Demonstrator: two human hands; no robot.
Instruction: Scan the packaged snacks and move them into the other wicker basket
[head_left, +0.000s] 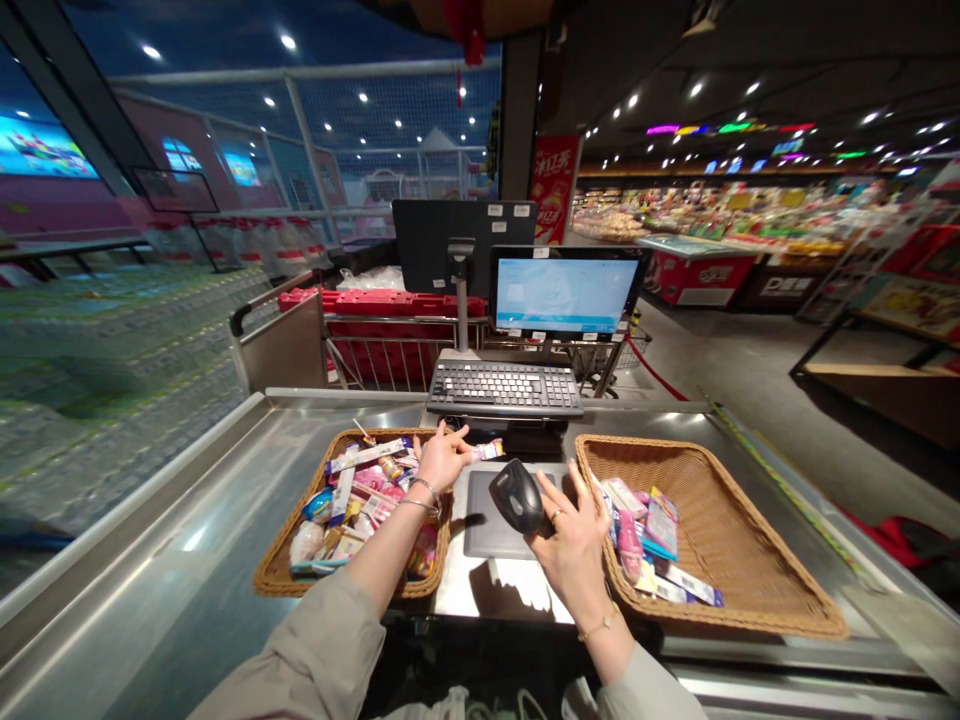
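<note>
While pinching a small wrapped packet [490, 450] in the left hand [442, 457], just right of a wicker basket [264, 582], holds a rounded black scanner [516, 497] in the right hand [571, 532]. Reaches over a smooth steel counter [199, 520], facing a keyboard [506, 388], with a red freezer [690, 275] far right.

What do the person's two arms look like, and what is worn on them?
The left sleeve and right sleeve are greyish beige, ending at the forearms. Slim silvery bracelets circle the left wrist; a thin golden bracelet circles the right. A golden ring is on the right grip.
</note>
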